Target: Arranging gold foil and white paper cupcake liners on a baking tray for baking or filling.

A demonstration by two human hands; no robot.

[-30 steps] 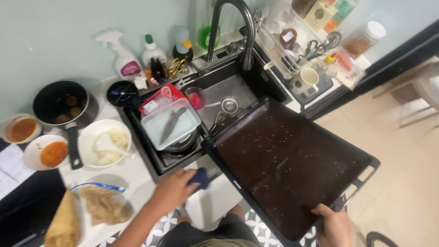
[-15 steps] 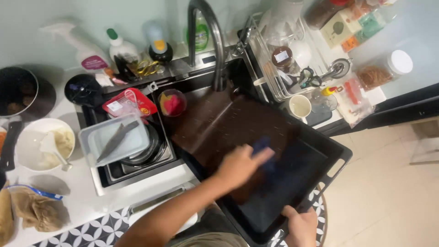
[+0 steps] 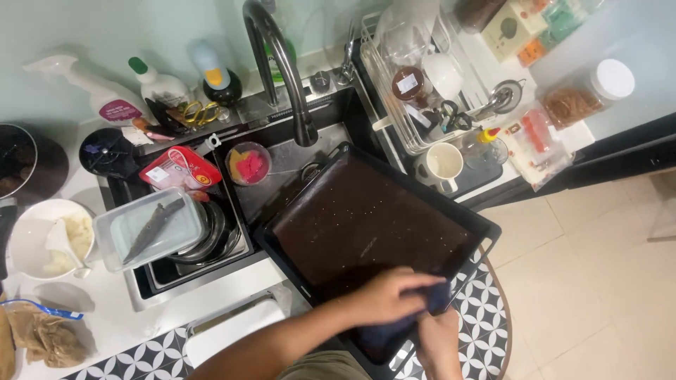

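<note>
In sink: baking tray, knife in plastic tub.

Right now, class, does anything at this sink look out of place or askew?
The large dark baking tray sits tilted across the sink, one corner jutting over the counter edge above the floor. It is too big to lie flat inside.

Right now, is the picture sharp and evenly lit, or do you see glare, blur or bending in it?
Head view: mostly sharp in the middle, but the left hand is a little smeared by motion; the wet baking tray catches small bright specks of light; the spray bottle and jar near the top edge look soft and washed out; the wide lens makes the tap lean and bend.
</note>
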